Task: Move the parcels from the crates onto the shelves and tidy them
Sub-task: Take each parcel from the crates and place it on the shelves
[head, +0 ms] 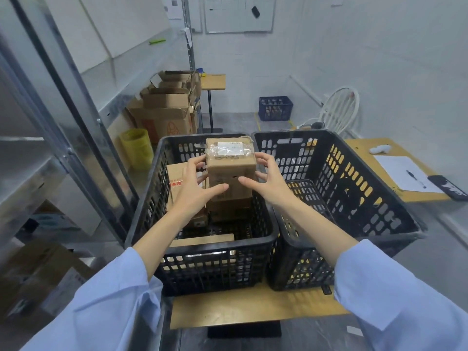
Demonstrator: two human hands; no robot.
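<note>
Two hands meet on one brown cardboard parcel (pixel 230 171) with a white label under clear tape, at the centre of the frame. The left hand (pixel 195 183) curves its fingers round the parcel's left edge, with the thumb laid on the front face. The right hand (pixel 268 181) mirrors it on the right edge, fingers half curled and thumb touching the front. Both hands are spread wide, and the parcel is held between them. It stands upright over the far half of the black perforated plastic crate (pixel 207 264) at lower centre, its top above the crate's rim. Whether it rests on the cardboard beneath cannot be told.

Inside that crate, a cardboard box with red print (pixel 177 178) stands behind the left hand, and a flat cardboard parcel (pixel 202 240) lies near the front wall. A second black plastic crate (pixel 367 198) touches the first on its right. Both sit on a light wooden table (pixel 253 310). Metal shelves (pixel 38 173) fill the left of the frame.

At right, a white sheet of paper (pixel 395 171) with a pen (pixel 415 179) and a dark phone (pixel 448 190) lie on another wooden tabletop (pixel 367 148). Toward the upper centre are open cardboard cartons (pixel 167 110), a yellow bin (pixel 136 148) and a small blue crate (pixel 275 108).
</note>
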